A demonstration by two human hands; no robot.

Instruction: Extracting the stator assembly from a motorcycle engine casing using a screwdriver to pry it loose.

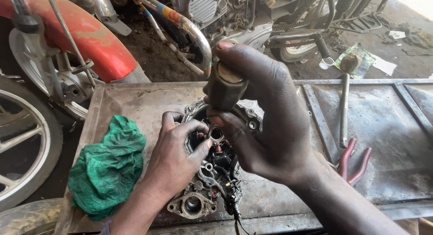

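A greasy engine side cover [200, 196] with copper coils inside lies on a metal tray [135, 99]. My right hand [266, 122] grips a screwdriver [224, 88] by its dark olive handle, held upright with the tip down inside the cover. My left hand [178, 156] rests on the cover's left rim, thumb and fingers pinching close to the screwdriver tip, steadying it. Black wires trail from the cover's lower end toward the tray's front edge.
A crumpled green rag [106, 169] lies on the tray's left. Red-handled pliers [354, 160] and a long metal rod [344, 109] lie to the right. A motorcycle with a red fender [90, 36] and front wheel [22, 140] stands behind, on dirt ground.
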